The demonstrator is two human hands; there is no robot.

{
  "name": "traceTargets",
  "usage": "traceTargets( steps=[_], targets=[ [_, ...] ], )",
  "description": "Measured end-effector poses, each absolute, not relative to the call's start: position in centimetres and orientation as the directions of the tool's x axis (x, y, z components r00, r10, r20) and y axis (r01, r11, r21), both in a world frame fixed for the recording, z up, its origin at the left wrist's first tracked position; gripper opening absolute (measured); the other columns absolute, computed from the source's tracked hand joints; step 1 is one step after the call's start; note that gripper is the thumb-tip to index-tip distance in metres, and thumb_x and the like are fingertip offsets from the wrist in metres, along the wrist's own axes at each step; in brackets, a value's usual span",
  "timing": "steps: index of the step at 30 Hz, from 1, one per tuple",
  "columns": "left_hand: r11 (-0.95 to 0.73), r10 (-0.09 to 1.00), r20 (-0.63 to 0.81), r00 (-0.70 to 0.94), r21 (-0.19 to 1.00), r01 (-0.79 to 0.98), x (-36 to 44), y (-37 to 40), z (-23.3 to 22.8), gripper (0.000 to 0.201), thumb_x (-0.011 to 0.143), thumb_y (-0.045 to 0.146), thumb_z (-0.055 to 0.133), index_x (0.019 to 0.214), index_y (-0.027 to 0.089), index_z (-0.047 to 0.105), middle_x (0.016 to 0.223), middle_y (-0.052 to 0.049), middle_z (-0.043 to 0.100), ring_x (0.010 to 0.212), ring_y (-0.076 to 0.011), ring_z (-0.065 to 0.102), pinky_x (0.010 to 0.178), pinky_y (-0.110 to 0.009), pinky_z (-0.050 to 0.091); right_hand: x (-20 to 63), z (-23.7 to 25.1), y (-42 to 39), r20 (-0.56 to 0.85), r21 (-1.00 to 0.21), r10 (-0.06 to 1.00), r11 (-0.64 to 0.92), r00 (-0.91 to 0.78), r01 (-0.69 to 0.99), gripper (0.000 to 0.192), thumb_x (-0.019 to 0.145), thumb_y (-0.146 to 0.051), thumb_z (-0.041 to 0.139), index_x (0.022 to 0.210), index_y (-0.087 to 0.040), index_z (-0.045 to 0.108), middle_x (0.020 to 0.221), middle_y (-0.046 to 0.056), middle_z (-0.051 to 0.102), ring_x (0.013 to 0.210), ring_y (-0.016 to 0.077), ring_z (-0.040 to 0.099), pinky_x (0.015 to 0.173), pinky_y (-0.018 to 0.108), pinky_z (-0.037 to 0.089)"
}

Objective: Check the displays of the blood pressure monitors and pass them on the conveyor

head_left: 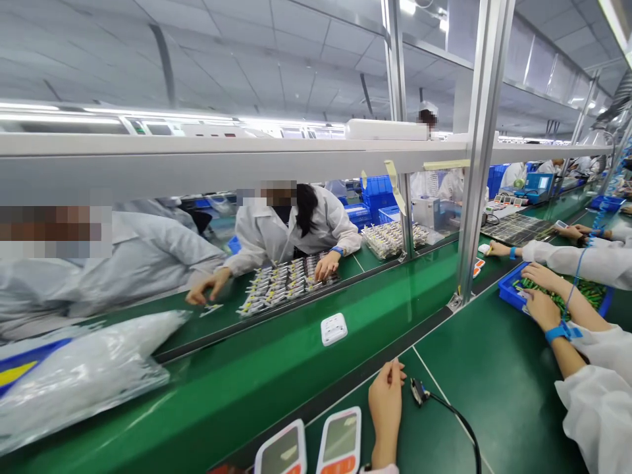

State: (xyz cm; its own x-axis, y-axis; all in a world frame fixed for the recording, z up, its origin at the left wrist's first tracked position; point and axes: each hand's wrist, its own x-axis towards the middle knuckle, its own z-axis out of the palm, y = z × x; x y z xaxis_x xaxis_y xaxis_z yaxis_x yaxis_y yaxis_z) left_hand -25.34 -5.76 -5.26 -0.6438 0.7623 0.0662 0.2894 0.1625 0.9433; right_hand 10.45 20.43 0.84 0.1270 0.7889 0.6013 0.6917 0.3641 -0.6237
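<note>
only one of the person's own hands shows, low in the middle of the view: the right hand (386, 411) lies flat on the green tabletop (494, 388) with its fingers together and stretched forward, holding nothing; the left hand is out of view, so i cannot tell its state. just beside the fingertips, to the right and seemingly not touching, lies a small black connector (419, 391) at the end of a thin black cable (461, 424) that curves away toward the bottom edge. the plug looks light and stiff, small enough that a pinch on its two flat sides between thumb and forefinger would suit it best, while the cable is limp and would trail and tug, so the body of the plug is a better hold than the wire. left of the hand two white devices with screens (311, 447) lie face up side by side; they look like smooth plastic shells, light and a little slippery, best taken by their long edges, off the screens. on the belt (276, 368) beyond, a small white part (334, 328) rests alone. a co-worker's hands (540, 293) at right reach into a blue tray (511, 293).
</note>
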Motion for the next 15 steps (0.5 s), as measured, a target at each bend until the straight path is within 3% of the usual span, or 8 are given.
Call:
traceTargets(
  steps=[2, 5, 10, 15],
  targets=[
    [0.162, 0.757, 0.065, -0.650, 0.945, 0.283, -25.3, -5.7, -5.5, 0.068, 0.077, 0.078, 0.034, 0.071, 0.019, 0.065, 0.064, -0.006, 0.067, 0.059, -0.0221, 0.064, 0.060, -0.030, 0.046, 9.3, -1.0, 18.8, 0.613, -0.629, 0.780, 0.387, 0.123, 0.674, 0.013, 0.086, -0.023, 0.054, 0.078, -0.020, 0.064, 0.092, 0.011, 0.065, 0.094, 0.0247, 0.058, 0.092, 0.044, 0.042],
    [0.166, 0.758, 0.053, -0.650, 0.948, 0.271, -25.2, -5.6, -5.6, 0.067, 0.076, 0.079, 0.035, 0.071, 0.019, 0.066, 0.064, -0.006, 0.067, 0.060, -0.0225, 0.063, 0.060, -0.030, 0.047, 6.1, -2.4, 16.8, 0.647, -0.630, 0.761, 0.499, 0.046, 0.595, 0.023, 0.080, -0.020, 0.046, 0.088, -0.020, 0.068, 0.104, 0.014, 0.065, 0.105, 0.0302, 0.055, 0.099, 0.049, 0.036],
    [0.185, 0.753, 0.038, -0.656, 0.946, 0.267, -25.4, -5.5, -5.7, 0.069, 0.075, 0.080, 0.035, 0.072, 0.019, 0.066, 0.064, -0.006, 0.067, 0.061, -0.0235, 0.064, 0.061, -0.031, 0.047, -2.5, -3.3, 13.7, 0.631, -0.676, 0.756, 0.645, -0.171, 0.357, 0.031, 0.082, -0.027, 0.044, 0.100, -0.022, 0.069, 0.108, 0.006, 0.066, 0.106, 0.0243, 0.057, 0.099, 0.042, 0.040],
    [0.204, 0.757, 0.035, -0.652, 0.936, 0.287, -25.5, -5.8, -5.8, 0.069, 0.075, 0.080, 0.035, 0.071, 0.019, 0.066, 0.064, -0.006, 0.066, 0.060, -0.0232, 0.063, 0.061, -0.030, 0.046, -10.8, -4.6, 11.9, 0.553, -0.790, 0.797, 0.594, -0.242, 0.151, 0.029, 0.085, -0.030, 0.045, 0.098, -0.022, 0.069, 0.101, 0.007, 0.066, 0.091, 0.0228, 0.062, 0.083, 0.037, 0.050]
  ],
)
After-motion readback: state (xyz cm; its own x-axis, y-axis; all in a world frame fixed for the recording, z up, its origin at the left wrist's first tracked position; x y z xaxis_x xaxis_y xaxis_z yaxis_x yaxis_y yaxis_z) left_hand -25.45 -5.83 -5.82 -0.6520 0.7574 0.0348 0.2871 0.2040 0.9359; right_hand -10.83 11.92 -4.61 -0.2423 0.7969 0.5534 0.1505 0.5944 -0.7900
